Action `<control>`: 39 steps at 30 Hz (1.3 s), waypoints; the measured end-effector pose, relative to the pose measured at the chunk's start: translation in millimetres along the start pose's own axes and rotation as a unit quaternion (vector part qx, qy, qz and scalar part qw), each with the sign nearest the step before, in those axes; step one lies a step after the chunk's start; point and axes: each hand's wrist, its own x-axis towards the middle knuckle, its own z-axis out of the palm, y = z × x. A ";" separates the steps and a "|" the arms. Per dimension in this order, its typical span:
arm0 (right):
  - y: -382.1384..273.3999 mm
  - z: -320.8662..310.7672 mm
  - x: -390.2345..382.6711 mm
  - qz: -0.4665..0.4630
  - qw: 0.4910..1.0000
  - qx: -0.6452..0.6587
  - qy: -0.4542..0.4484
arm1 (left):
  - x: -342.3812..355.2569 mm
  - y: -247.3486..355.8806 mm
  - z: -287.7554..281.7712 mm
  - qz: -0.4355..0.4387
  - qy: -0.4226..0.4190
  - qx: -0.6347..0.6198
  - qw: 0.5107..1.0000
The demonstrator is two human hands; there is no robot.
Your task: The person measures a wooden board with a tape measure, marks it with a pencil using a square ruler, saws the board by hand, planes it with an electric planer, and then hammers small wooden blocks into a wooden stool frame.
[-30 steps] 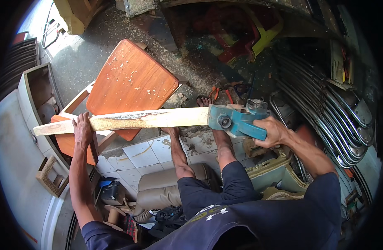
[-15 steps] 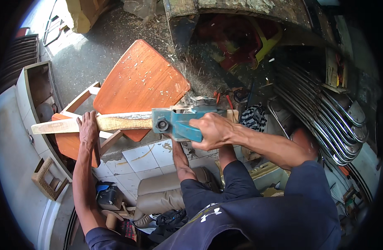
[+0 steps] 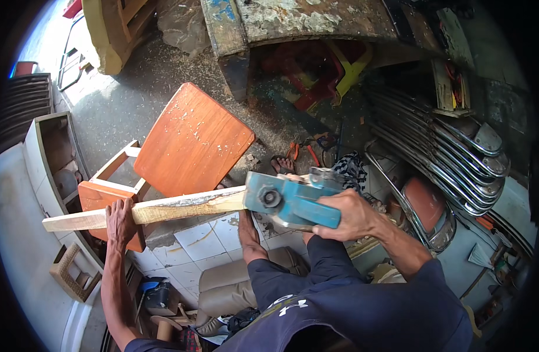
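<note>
My left hand [image 3: 121, 222] is wrapped over a long, pale piece of wood [image 3: 187, 208], near its left end. Along the upper side of the wood runs a rough, darker streak. A blue-green electric planer [image 3: 293, 202] lies over the right part of the wood and hides that end. Its handle is gripped by my right hand [image 3: 350, 217]. Whether the planer's sole touches the wood, I cannot tell. Just beyond the wood is a wooden stool or chair with an orange-brown seat [image 3: 193, 141], sprinkled with shavings.
Stacked chrome chair frames [image 3: 457, 158] stand at the right. A worn workbench [image 3: 304, 20] is at the far side, with pliers with red handles [image 3: 313, 155] on the floor before it. A brown padded seat [image 3: 228, 281] is near my legs. An open cabinet [image 3: 55, 152] stands left.
The planer has moved right along the wood with my right hand, and it now tilts. Flying shavings no longer show. My left hand keeps its hold, and the view has shifted.
</note>
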 end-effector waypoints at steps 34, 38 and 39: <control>-193.4 180.3 174.4 0.160 0.963 0.067 0.204 | -140.5 219.1 63.3 -0.276 0.055 -0.510 0.813; -173.4 196.0 201.5 0.191 0.969 0.014 0.159 | -141.7 237.7 80.1 -0.302 0.074 -0.499 0.809; -167.8 200.6 205.0 0.198 0.968 0.016 0.151 | -142.7 242.2 82.5 -0.309 0.055 -0.498 0.808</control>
